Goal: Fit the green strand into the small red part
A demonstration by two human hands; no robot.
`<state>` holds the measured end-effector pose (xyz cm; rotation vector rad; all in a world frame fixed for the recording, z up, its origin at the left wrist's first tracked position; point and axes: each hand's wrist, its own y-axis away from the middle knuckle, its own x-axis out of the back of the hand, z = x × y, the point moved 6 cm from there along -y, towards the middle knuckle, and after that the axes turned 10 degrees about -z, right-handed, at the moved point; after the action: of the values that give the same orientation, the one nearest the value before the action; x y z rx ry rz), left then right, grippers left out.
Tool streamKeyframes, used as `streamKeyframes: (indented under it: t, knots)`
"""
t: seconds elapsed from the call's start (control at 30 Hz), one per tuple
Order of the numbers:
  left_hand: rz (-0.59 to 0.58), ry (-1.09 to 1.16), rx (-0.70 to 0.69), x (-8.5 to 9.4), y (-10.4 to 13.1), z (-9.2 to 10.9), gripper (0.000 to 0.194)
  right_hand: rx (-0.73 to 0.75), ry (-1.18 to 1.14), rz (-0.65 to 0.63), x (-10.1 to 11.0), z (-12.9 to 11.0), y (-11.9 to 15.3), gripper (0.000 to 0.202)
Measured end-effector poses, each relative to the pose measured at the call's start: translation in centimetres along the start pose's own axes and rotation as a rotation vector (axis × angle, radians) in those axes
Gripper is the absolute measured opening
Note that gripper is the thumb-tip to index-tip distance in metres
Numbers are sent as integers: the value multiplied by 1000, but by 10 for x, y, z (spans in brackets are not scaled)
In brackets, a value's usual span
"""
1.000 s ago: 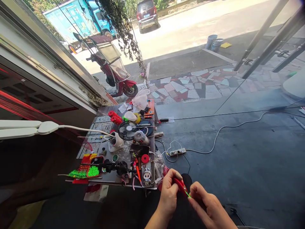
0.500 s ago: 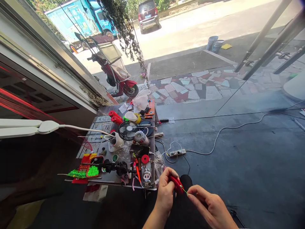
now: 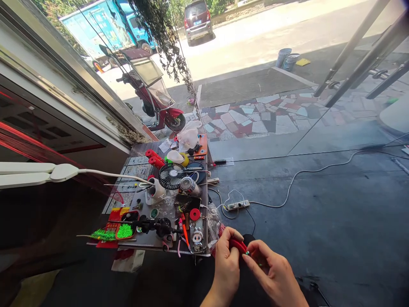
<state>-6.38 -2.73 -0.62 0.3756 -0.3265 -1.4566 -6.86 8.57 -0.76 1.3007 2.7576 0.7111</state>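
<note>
My left hand (image 3: 227,262) is closed around a small red tool (image 3: 238,245) just off the near right corner of a cluttered work table (image 3: 134,160). My right hand (image 3: 271,275) is right beside it, its thumb and forefinger pinching a tiny green piece (image 3: 247,253) at the red tool's tip. Both hands hover over my dark-clothed lap.
The table holds a small black fan (image 3: 171,175), red foam rolls (image 3: 154,157), a tray of green bits (image 3: 124,230), a red spool (image 3: 194,214) and a white lamp arm (image 3: 64,171). A power strip (image 3: 237,205) with a white cable lies on the grey floor. A scooter (image 3: 153,96) is parked outside.
My right hand has moved left and in toward the left hand, so the gap with the thin green strand has closed. Both hands sit slightly lower in view.
</note>
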Motion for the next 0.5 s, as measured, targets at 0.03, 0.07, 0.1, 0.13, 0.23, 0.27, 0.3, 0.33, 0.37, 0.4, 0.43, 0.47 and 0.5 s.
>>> streamKeyframes:
  t: [0.03,0.07,0.1,0.13,0.23,0.27,0.3,0.33,0.37,0.4,0.43,0.47,0.5]
  knots:
    - [8,-39,-1,0,1,1,19,-1,-4,14,0,0,0,27]
    - [16,-69,-3,0,2,2,20,-3,-5,26,0,-1,-1,27]
    - [24,-88,-5,0,2,3,20,-4,2,35,1,-1,-1,27]
    - [35,-94,-9,1,3,3,21,-3,17,36,1,-1,-1,27]
    - [57,-79,-19,3,2,3,22,15,82,28,2,-1,0,25]
    - [58,-79,-20,4,1,3,22,27,107,27,2,-2,0,25]
    - [58,-86,-19,5,1,3,22,45,134,33,3,-3,0,25]
    - [58,-100,-17,5,1,2,23,69,163,45,4,-4,1,24]
    - [59,-116,-16,6,1,2,23,104,196,69,6,-6,2,22]
    - [61,-130,-16,6,0,2,23,147,229,101,8,-8,3,20]
    - [60,-137,-16,7,0,1,23,189,260,137,10,-10,5,18]
    - [56,-133,-17,7,0,1,22,231,284,173,12,-13,6,17]
    - [48,-119,-17,7,0,0,22,263,297,201,13,-14,7,15]
